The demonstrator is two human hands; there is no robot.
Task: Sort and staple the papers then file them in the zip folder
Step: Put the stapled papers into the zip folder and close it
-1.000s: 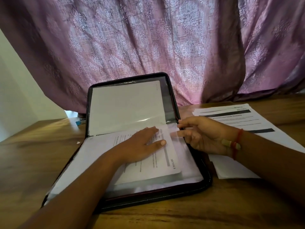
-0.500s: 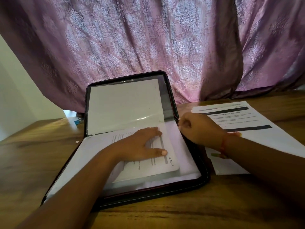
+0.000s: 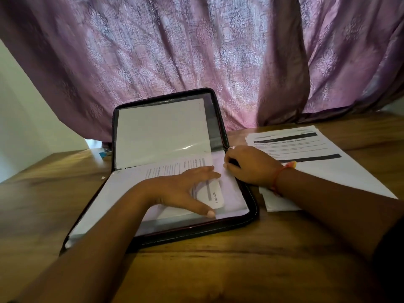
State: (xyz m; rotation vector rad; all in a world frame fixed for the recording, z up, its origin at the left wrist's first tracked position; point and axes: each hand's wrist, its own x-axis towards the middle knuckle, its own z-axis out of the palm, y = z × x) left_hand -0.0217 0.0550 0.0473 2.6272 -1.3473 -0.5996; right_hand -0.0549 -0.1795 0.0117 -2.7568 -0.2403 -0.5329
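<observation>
A black zip folder lies open on the wooden table, its lid propped upright against the curtain. A printed sheet marked "SECTION 1" lies in the folder's lower half, on a clear sleeve. My left hand rests flat on this sheet, fingers straight and thumb near the front edge. My right hand sits at the folder's right rim, its curled fingers pinching the sleeve's far right corner near the zip pull. A stack of printed papers lies right of the folder, partly under my right forearm.
A purple patterned curtain hangs right behind the folder. A small blue object peeks out behind the lid's left side. A white wall stands at the left. Bare wood shows left of the folder and in front of it.
My right hand turned palm-down and closed its fingers at the folder's right rim. My left hand slid the sheet slightly toward the right, staying flat on it.
</observation>
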